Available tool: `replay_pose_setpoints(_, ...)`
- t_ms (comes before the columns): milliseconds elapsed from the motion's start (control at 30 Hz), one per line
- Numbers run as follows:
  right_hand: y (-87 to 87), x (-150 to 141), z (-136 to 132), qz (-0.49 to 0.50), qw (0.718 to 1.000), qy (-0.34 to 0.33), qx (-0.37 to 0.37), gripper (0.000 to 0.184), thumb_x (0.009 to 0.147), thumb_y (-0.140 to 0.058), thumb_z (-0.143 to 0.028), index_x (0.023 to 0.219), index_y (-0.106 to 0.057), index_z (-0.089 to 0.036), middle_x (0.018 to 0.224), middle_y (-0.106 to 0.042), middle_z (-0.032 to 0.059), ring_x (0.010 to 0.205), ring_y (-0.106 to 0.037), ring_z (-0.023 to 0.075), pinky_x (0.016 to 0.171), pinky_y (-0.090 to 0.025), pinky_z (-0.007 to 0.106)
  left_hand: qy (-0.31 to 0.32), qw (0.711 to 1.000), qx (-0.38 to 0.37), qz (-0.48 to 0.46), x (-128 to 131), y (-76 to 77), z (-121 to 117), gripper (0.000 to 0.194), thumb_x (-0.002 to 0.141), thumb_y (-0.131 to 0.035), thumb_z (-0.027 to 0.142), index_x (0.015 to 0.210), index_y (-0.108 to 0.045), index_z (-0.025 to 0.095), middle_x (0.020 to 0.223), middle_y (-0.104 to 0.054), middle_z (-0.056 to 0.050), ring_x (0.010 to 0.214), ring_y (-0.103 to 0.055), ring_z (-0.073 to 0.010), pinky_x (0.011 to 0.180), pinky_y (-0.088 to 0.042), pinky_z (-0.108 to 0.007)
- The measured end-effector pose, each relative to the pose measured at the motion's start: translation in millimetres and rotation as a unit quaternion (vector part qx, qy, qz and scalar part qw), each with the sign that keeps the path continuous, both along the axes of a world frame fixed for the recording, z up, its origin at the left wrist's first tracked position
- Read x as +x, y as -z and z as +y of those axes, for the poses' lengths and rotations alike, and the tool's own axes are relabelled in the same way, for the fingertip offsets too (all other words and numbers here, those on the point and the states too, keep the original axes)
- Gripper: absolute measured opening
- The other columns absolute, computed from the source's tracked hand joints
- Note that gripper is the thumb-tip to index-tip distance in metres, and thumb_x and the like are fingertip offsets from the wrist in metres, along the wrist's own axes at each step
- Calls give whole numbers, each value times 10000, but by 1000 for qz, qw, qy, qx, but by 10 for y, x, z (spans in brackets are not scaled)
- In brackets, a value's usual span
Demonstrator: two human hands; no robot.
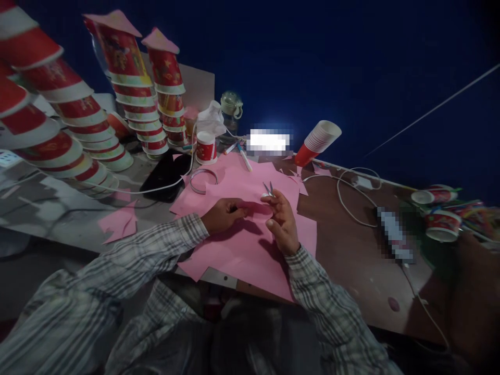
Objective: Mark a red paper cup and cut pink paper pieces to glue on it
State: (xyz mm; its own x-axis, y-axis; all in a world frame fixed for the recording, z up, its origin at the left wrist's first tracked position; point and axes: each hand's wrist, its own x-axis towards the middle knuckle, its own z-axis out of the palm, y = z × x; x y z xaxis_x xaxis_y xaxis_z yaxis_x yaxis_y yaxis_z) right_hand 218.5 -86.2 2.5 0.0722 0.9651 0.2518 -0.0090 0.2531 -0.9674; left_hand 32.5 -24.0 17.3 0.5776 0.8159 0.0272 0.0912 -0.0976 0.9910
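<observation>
Above the middle of the table, my left hand [224,214] pinches the left end of a small piece of pink paper [258,210]. My right hand [284,223] is at its other end, fingers curled, with small scissors [269,187] in its grip. The scissors' blades point up and away, slightly apart; their handles are mostly hidden by the fingers. Beneath both hands lie large pink paper sheets [234,255] with cut edges. A ring like a tape roll [200,192] rests on the paper beyond my left hand.
Towers of stacked red paper cups [136,112] stand at left, two with pink paper tops. A black object [162,179] and pink scraps [121,221] lie nearby. Markers [245,158] and a leaning cup stack [318,141] are behind. Cables [351,213] cross the right side.
</observation>
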Motion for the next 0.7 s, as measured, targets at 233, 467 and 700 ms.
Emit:
replay_pose_setpoints(233,15,-2,31,-99,994,46,-21,271,860,-629,-456,936,-747,-224,1005,-735,78,996,-670,248,923,-542,443,59,994,76,45,-74,53,7,363,854,-600,469,693,-575,144,574,-558,20,520,-496,-94,510,-375,-220)
replay_pose_setpoints(467,82,2,55,87,987,65,-119,291,845,-661,-426,1033,-732,-216,1077,-752,92,1073,-682,286,965,-557,496,-114,970,206,61,-170,-33,217,229,878,-539,367,832,-613,155,733,-629,-16,675,-565,-122,648,-463,-241)
replay_pose_setpoints(700,-15,-31,52,258,952,26,-165,385,801,-687,-334,1176,-669,-249,1233,-704,78,1069,-697,289,911,-586,561,-338,904,248,89,-489,-165,721,281,822,-577,289,1077,-587,172,1129,-643,-84,1060,-615,-190,976,-491,-341)
